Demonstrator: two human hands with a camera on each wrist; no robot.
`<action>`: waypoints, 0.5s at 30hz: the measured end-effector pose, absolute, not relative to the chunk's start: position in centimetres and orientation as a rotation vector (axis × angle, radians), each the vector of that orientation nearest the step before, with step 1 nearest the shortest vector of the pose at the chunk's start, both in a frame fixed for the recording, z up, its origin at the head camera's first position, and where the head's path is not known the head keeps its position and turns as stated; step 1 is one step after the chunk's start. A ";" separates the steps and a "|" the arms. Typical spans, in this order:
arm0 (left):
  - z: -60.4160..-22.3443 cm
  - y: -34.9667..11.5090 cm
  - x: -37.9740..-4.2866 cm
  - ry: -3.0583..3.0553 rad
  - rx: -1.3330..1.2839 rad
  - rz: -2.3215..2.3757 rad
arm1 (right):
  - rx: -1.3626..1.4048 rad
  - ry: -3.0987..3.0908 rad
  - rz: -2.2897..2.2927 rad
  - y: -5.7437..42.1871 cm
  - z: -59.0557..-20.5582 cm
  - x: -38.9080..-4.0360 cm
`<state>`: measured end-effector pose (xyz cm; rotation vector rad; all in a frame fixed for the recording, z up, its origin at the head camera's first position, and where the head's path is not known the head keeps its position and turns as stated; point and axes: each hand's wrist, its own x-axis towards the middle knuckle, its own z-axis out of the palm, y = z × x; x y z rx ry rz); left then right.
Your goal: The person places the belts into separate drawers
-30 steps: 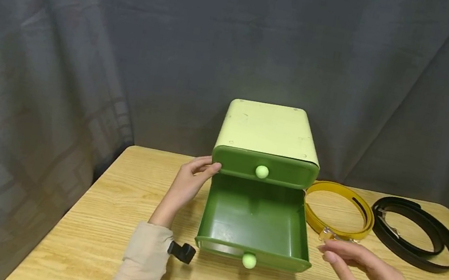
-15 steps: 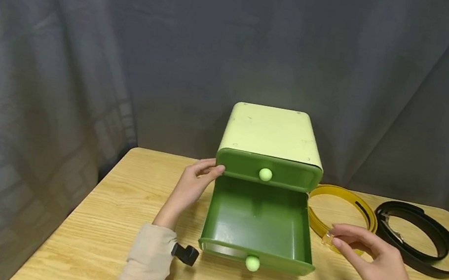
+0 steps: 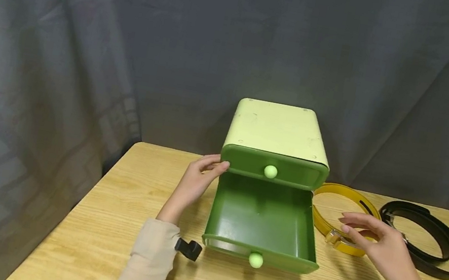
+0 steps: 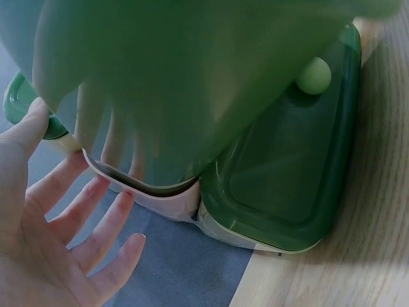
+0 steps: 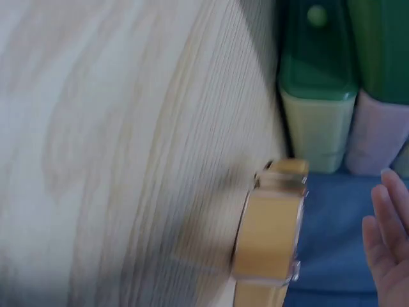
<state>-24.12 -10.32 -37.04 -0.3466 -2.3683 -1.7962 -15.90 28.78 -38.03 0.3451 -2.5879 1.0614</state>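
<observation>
My left hand (image 3: 194,182) is at the left side of a small chest of drawers (image 3: 278,128) with a pale yellow-green casing. Its thumb touches the top drawer's green front (image 3: 243,162), while spread fingers (image 4: 77,211) lie along the side. Below, a green drawer (image 3: 269,218) is pulled out with nothing in it. In the left wrist view, a closed drawer front (image 4: 275,173) shows beyond it. A coiled yellow belt (image 3: 320,222) lies right of the chest, its metal buckle (image 5: 267,236) toward the front. My right hand (image 3: 378,242) hovers over the belt's near right part, holding nothing.
A coiled black belt (image 3: 440,270) lies farther right on the wooden table (image 3: 113,210). A grey curtain (image 3: 194,54) hangs behind. The pulled-out drawer juts toward the front, its round knob (image 3: 256,260) foremost.
My right hand has moved back and slightly right, past the yellow belt's buckle. The left hand stays against the chest. The whole head view has shifted slightly.
</observation>
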 end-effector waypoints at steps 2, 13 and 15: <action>-36.9 -10.3 -24.1 -2.371 -0.351 -1.793 | 0.343 -2.607 1.056 29.3 -38.2 -16.2; -36.9 -10.3 -24.0 -2.388 -0.351 -1.777 | 0.286 -2.709 1.070 30.8 -39.3 -17.3; -36.9 -10.3 -24.1 -2.392 -0.350 -1.772 | 0.276 -2.730 1.075 31.0 -39.7 -17.4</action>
